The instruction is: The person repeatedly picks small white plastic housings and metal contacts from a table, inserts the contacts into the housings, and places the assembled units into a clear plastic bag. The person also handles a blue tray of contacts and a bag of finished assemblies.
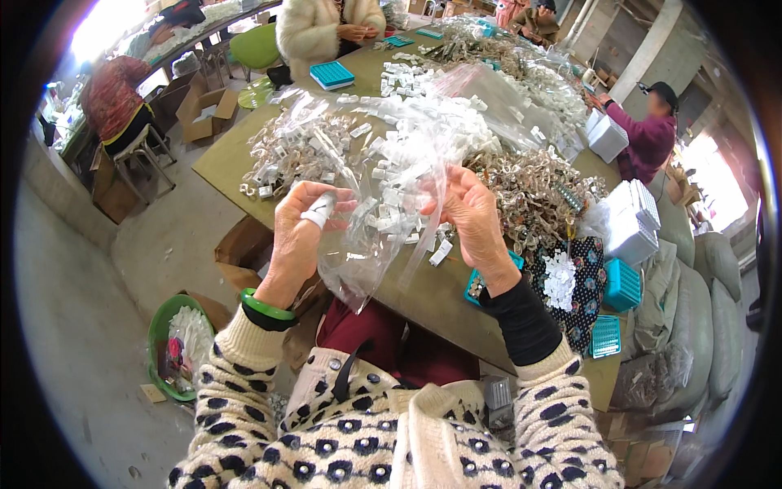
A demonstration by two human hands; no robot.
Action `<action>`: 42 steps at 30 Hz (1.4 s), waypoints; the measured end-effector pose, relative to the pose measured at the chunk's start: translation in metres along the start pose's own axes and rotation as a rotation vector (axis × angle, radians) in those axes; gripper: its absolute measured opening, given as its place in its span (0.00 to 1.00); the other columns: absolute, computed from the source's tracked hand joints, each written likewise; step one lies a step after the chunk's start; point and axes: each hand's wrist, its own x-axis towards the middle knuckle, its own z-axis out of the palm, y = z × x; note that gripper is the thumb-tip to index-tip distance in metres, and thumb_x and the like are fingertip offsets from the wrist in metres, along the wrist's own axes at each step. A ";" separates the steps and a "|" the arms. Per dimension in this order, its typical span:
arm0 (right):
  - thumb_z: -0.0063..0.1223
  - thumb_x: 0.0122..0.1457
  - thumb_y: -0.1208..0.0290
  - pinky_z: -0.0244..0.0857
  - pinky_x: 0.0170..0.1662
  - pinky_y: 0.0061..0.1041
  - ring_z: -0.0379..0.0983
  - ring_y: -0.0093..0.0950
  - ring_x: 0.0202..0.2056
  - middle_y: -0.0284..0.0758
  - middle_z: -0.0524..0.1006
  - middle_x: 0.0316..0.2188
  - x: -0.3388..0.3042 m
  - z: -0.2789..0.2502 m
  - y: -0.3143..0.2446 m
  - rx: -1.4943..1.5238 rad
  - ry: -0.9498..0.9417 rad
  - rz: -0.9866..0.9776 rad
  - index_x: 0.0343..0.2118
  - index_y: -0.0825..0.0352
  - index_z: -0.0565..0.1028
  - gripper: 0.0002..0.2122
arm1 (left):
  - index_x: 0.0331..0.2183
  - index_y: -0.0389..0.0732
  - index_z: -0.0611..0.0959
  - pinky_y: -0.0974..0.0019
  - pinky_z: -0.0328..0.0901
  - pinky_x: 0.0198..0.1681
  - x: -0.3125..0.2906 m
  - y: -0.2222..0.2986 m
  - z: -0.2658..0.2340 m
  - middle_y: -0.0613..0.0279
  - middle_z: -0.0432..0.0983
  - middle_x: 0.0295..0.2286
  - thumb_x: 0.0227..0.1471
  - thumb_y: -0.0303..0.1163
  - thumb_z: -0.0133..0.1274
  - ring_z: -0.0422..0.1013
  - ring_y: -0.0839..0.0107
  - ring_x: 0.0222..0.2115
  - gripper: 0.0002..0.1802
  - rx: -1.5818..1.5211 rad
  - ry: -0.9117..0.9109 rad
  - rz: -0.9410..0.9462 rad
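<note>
A clear plastic bag hangs crumpled between my two hands, above the table's near edge. My left hand, white wrapping on one finger, is closed on the bag's left side; the plastic partly covers its fingertips. On the right side, my right hand pinches the bag's edge between thumb and fingers. Behind and under the plastic spreads a heap of small white tagged pieces. Some of these show through the bag, and I cannot tell whether any are inside it. One loose white piece lies near my right hand.
Piles of clear and brownish small items flank the heap. Teal trays, stacked white boxes and a dark patterned cloth are at right. A green basket stands on the floor at left. Other people sit around the table.
</note>
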 end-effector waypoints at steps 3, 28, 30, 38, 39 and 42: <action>0.53 0.61 0.73 0.67 0.28 0.16 0.71 0.18 0.27 0.35 0.78 0.34 -0.006 0.019 0.003 -0.109 0.030 0.012 0.50 0.76 0.70 0.16 | 0.51 0.36 0.70 0.63 0.68 0.46 -0.017 0.006 0.007 0.50 0.73 0.48 0.61 0.35 0.49 0.72 0.61 0.48 0.20 -0.083 -0.122 0.034; 0.67 0.48 0.71 0.67 0.43 0.27 0.69 0.29 0.43 0.44 0.69 0.52 -0.132 0.075 0.034 -0.408 -0.237 -0.027 0.62 0.71 0.57 0.40 | 0.45 0.39 0.73 0.65 0.72 0.44 -0.129 -0.044 -0.029 0.57 0.74 0.39 0.54 0.27 0.57 0.74 0.67 0.42 0.16 -0.575 -0.072 -0.194; 0.63 0.50 0.79 0.67 0.47 0.23 0.70 0.25 0.46 0.42 0.69 0.52 -0.146 0.087 0.059 -0.235 -0.290 0.210 0.61 0.73 0.58 0.36 | 0.45 0.39 0.73 0.70 0.68 0.47 -0.141 -0.065 -0.017 0.63 0.73 0.41 0.54 0.27 0.59 0.70 0.74 0.44 0.17 -0.167 -0.120 -0.264; 0.55 0.56 0.84 0.67 0.37 0.13 0.72 0.14 0.33 0.28 0.76 0.34 -0.133 0.085 0.108 -0.150 -0.203 0.433 0.38 0.73 0.76 0.07 | 0.55 0.35 0.70 0.66 0.67 0.50 -0.181 -0.059 -0.080 0.53 0.74 0.46 0.58 0.32 0.54 0.70 0.66 0.49 0.25 0.111 -0.232 -0.356; 0.55 0.57 0.84 0.66 0.36 0.13 0.71 0.14 0.31 0.27 0.75 0.33 -0.130 0.087 0.110 -0.142 -0.198 0.426 0.37 0.73 0.76 0.06 | 0.54 0.35 0.71 0.67 0.69 0.47 -0.186 -0.052 -0.095 0.52 0.76 0.45 0.58 0.31 0.53 0.72 0.66 0.46 0.23 0.107 -0.248 -0.332; 0.55 0.57 0.84 0.64 0.32 0.14 0.69 0.14 0.28 0.27 0.74 0.30 -0.123 0.102 0.116 -0.209 -0.154 0.353 0.33 0.73 0.76 0.02 | 0.53 0.37 0.72 0.69 0.74 0.35 -0.200 -0.041 -0.116 0.49 0.77 0.42 0.58 0.25 0.49 0.76 0.65 0.40 0.20 -0.078 0.266 -0.529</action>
